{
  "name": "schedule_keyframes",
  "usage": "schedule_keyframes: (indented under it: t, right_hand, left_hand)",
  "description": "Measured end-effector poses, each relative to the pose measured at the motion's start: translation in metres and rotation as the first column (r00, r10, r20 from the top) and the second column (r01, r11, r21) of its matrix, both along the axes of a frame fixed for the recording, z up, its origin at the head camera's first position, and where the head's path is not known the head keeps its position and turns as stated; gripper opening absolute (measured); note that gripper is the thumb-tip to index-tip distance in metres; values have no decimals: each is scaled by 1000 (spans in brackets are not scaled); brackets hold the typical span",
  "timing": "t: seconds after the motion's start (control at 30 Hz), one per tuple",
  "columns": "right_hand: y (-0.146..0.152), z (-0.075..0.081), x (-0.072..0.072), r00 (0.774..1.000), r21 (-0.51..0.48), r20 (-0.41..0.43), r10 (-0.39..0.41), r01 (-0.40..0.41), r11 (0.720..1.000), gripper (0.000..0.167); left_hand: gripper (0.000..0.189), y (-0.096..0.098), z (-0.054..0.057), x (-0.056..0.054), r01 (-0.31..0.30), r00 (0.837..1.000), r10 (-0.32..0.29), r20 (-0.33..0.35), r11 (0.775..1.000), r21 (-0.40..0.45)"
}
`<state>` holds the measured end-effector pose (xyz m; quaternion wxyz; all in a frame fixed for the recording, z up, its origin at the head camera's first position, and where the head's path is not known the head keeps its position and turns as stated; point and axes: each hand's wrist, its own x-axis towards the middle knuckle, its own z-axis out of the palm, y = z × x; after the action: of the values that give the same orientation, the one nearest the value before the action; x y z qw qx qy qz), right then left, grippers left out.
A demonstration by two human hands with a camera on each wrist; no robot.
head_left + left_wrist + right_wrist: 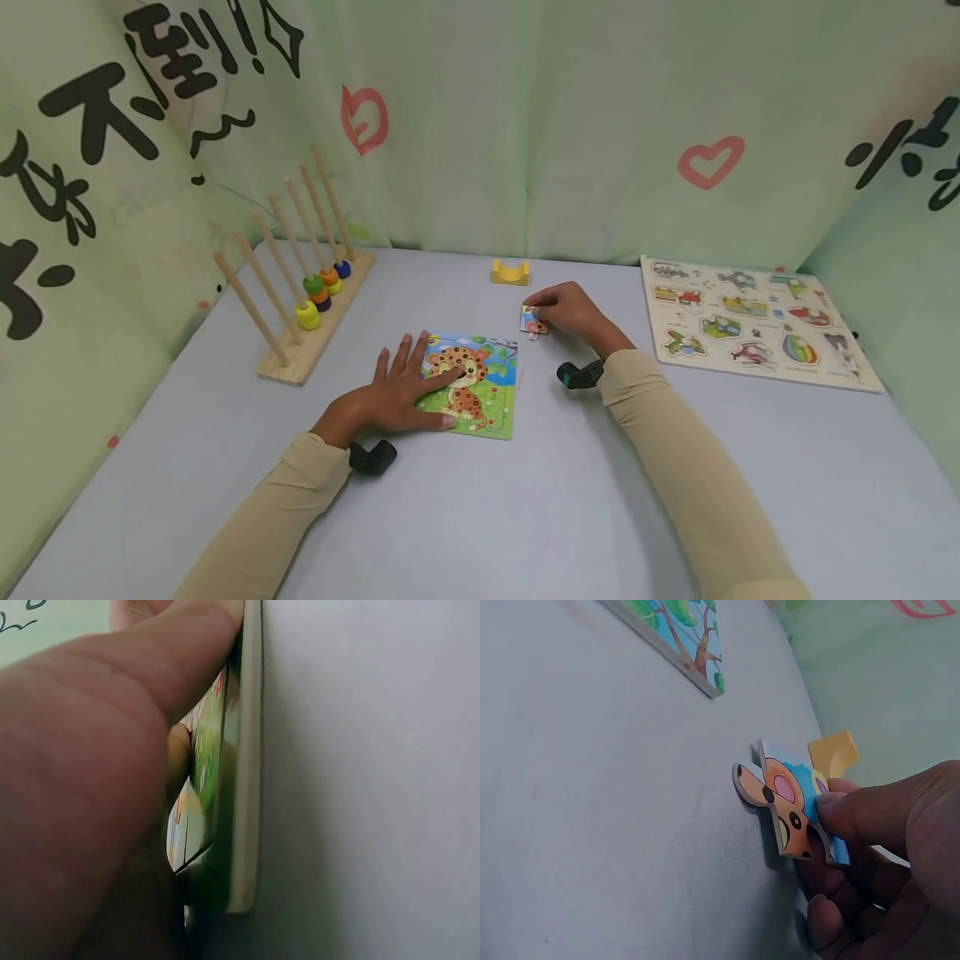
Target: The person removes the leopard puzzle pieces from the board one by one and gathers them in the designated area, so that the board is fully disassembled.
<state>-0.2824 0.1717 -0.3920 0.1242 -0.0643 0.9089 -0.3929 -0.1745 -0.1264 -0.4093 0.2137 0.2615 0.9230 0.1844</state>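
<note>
My left hand (396, 398), fingers spread, steadies the puzzle (495, 404) beneath it; my right hand (567, 312) pinches one loose piece (784, 799), whose next move likely calls for careful lining-up.

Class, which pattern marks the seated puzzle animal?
The animal's body has dark spots on orange; best in head view.

The left forearm (266, 517) slants forward and inward, and the left hand (397, 398) is palm down with its fingers spread; whether the palm presses flat, I can't quite tell from here. The right forearm (686, 458) angles in too, and the right hand (572, 315), farther out, pinches, thumb (874, 814) uppermost, other fingers curled beneath.
</note>
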Motion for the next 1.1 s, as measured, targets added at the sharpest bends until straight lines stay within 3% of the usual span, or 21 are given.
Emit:
schedule_keyframes:
  t: [0.37, 0.67, 0.83, 0.93, 1.0, 1.1]
  right_hand:
    - [-7, -7, 0, 1000, 44, -16, -12, 13, 999, 24]
    - [-10, -8, 1, 998, 138, -55, -5, 13, 990, 23]
    - [-13, -6, 4, 982, 208, -171, -84, 119, 971, 27]
    - [-17, 2, 8, 967, 170, -215, -136, 174, 970, 28]
    - [-20, 9, 11, 976, 92, -173, -130, 147, 985, 29]
    - [-25, 20, 16, 995, -2, -88, -53, 53, 999, 31]
  left_hand:
    - [81, 0, 2, -1, 6, 1000, -6, -1, 1000, 14]
    - [74, 1, 0, -1, 19, 1000, -19, 8, 1000, 10]
    - [68, 3, 0, 1, 26, 998, -27, 51, 999, 21]
    - [66, 4, 3, 5, 36, 998, -36, 55, 999, -1]
    - [65, 7, 6, 7, 40, 998, -38, 60, 999, -26]
    - [64, 12, 9, 10, 33, 997, -29, 65, 998, -62]
